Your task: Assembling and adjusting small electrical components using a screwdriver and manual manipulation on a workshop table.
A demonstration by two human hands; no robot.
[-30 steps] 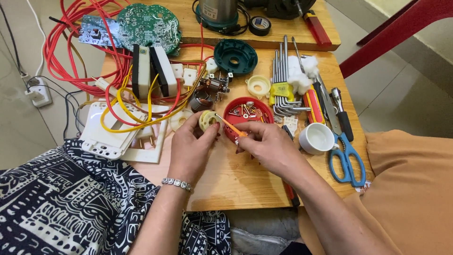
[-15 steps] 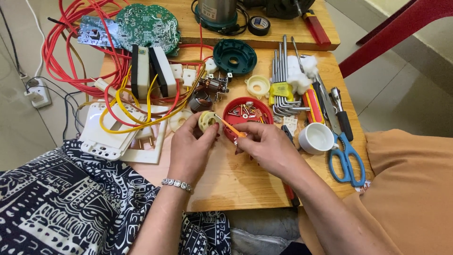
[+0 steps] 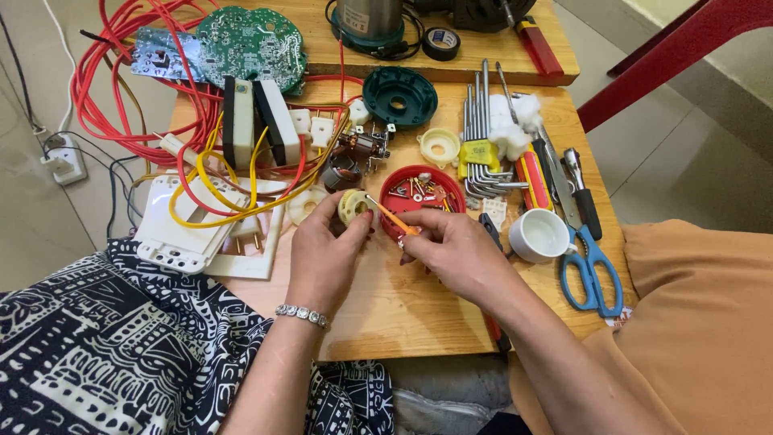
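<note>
- Wooden counter (image 3: 403,306) is showing bare room only along its near edge, below both hands
- Left hand (image 3: 326,250) is still pinching the cream plastic wheel (image 3: 353,206); right hand (image 3: 451,246) is still gripping the orange tool (image 3: 392,217), positions barely changed
- Tool's long axis is pointing up-left into the wheel, beside the red lid (image 3: 423,197)

You have no packages, signs or screens on your table; the one label is the blue and white sticker on the roll of black tape (image 3: 441,42) at the far edge
</note>
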